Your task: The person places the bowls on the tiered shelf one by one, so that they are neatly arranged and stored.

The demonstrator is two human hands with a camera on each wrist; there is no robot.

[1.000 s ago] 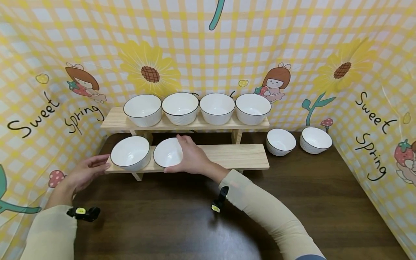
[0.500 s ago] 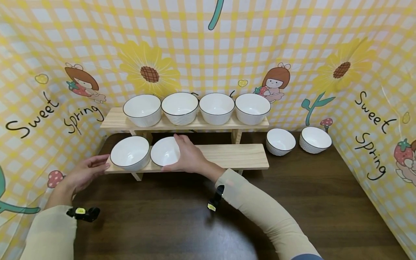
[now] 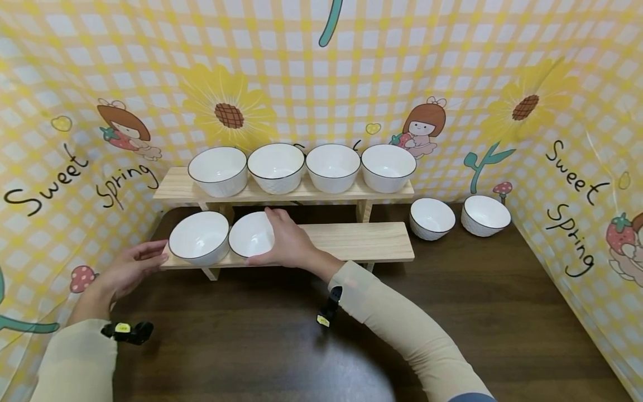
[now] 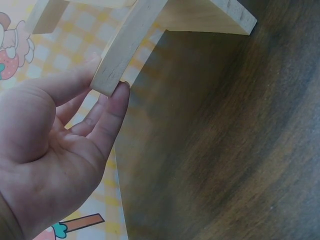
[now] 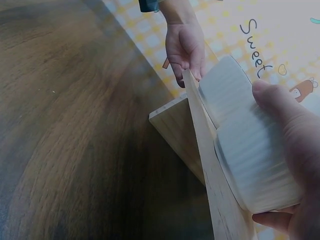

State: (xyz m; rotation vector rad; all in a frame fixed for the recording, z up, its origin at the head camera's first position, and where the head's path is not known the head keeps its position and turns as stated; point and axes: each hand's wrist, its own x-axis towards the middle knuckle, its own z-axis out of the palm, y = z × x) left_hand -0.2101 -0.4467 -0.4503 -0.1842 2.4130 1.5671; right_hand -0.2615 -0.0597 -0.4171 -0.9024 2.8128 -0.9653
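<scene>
Here's the right hand (image 3: 286, 240), clamped on a dark-rimmed white bowl (image 3: 250, 235) that sits on the lower shelf board (image 3: 361, 243). Call twelve the back wall: the thumb is on the bowl's side at six o'clock, the fingertips over at one, and the palm closes in from three.

Straight across at nine o'clock sits a neighbour bowl (image 3: 199, 237), right beside it; from here I can't say for sure whether the rims touch.

Now over to the left hand (image 3: 132, 271), out at the neighbour's eight o'clock, and it's pinching the end of that same board! The left wrist view has it clearly: thumb on one face, a finger on the other, the wood between them.

Up at one o'clock from the gripped bowl, a row of four white bowls (image 3: 276, 167) lines the upper shelf board (image 3: 172, 181). Far out at three o'clock, two textured bowls (image 3: 432, 219) stand side by side on the dark wooden table (image 3: 236, 340). And behind it all, a yellow checked cloth (image 3: 321, 100) with sunflowers fills the twelve o'clock side.
</scene>
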